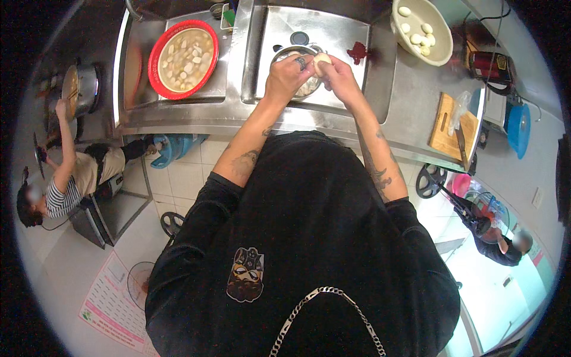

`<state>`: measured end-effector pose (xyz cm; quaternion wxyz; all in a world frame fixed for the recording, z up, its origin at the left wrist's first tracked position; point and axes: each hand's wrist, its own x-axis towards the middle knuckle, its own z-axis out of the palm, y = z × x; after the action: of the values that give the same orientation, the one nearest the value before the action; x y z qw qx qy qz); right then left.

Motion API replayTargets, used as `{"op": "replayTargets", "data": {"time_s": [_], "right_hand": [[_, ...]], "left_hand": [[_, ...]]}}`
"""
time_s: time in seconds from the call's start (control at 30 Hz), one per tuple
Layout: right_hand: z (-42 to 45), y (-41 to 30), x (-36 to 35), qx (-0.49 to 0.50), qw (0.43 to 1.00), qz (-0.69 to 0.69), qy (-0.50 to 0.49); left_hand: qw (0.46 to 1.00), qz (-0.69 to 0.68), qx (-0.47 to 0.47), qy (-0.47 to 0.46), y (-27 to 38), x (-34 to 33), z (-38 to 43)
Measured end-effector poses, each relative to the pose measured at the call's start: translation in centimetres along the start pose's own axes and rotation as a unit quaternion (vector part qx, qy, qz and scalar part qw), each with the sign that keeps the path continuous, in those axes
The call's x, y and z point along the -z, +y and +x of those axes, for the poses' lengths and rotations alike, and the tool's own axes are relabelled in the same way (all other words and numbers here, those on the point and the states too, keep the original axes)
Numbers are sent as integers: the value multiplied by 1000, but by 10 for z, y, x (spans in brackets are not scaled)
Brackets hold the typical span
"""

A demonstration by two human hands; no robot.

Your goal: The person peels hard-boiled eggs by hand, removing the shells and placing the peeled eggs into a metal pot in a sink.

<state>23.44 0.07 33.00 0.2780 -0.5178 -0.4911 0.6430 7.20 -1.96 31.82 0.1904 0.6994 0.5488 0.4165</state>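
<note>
A pale egg (322, 64) is pinched between my hands over the right sink basin (341, 31). My right hand (342, 82) grips it with thumb and fingers. On its other side the fingers of my left hand (285, 76) close against the egg; a ring is on one of them. Below my hands stands a round metal bowl (307, 93) with whitish bits in it, partly hidden by the hands. Whether those bits are shell is too unclear to tell. Several smooth, white peeled eggs (415, 39) lie in a cream bowl (439, 49) on the right counter.
In the left basin, a red-rimmed tub (154, 67) holds many pale pieces in cloudy liquid. A dark red clump (357, 52) lies beside a black drain cover (299, 38). A knife (461, 145) rests on a wooden board (439, 134). At left, a person (67, 187) reaches to a pot (89, 88).
</note>
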Motion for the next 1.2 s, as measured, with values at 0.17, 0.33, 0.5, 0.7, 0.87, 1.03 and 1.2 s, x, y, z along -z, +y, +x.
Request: {"op": "replayTargets", "data": {"time_s": [0.17, 0.33, 0.5, 0.7, 0.87, 1.03, 1.2], "right_hand": [[-3, -6, 2, -37, 997, 67, -16], [-4, -4, 6, -78, 993, 87, -7], [-10, -1, 16, -71, 961, 265, -30], [-9, -8, 21, -69, 939, 331, -63], [-14, -12, 25, -78, 957, 278, 0], [-12, -4, 22, -104, 975, 192, 40], [-7, -3, 15, -79, 985, 156, 2]], "left_hand": [[998, 54, -21, 2, -3, 2, -3], [996, 75, -22, 50, -2, 1, 1], [992, 78, 98, -28, -17, -2, 7], [935, 155, 230, -223, -89, -47, -7], [934, 121, 257, -217, -45, -36, 16], [952, -146, 214, -164, 9, 0, 20], [938, -235, 180, -181, 13, 14, 16]]}}
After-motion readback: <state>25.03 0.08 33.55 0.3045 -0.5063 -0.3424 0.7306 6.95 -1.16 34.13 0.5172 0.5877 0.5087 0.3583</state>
